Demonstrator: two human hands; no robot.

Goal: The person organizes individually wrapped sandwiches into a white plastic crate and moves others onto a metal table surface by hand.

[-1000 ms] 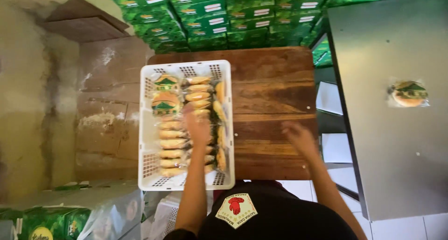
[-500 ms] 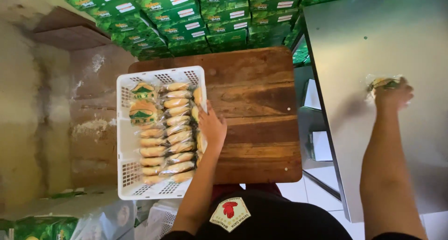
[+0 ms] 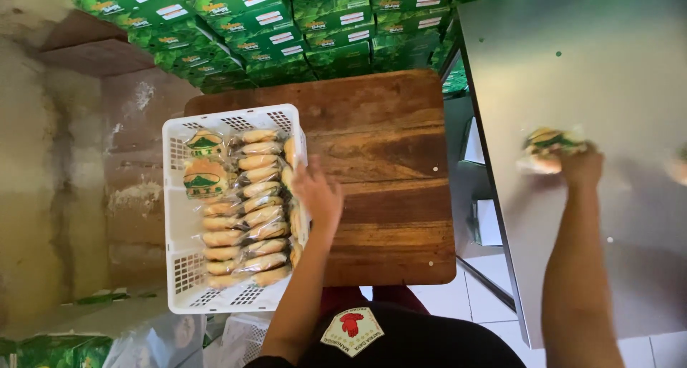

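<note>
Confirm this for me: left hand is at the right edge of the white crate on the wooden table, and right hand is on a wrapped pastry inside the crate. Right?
Not quite. The right hand is on a wrapped pastry lying on the grey metal table, not inside the crate. The head view shows it. The left hand is at the right edge of the white crate on the wooden table, as you said.

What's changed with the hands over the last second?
The right hand left the wooden table, reached right onto the metal table and closed on the wrapped bun there. The left hand stayed at the white crate edge.
</note>
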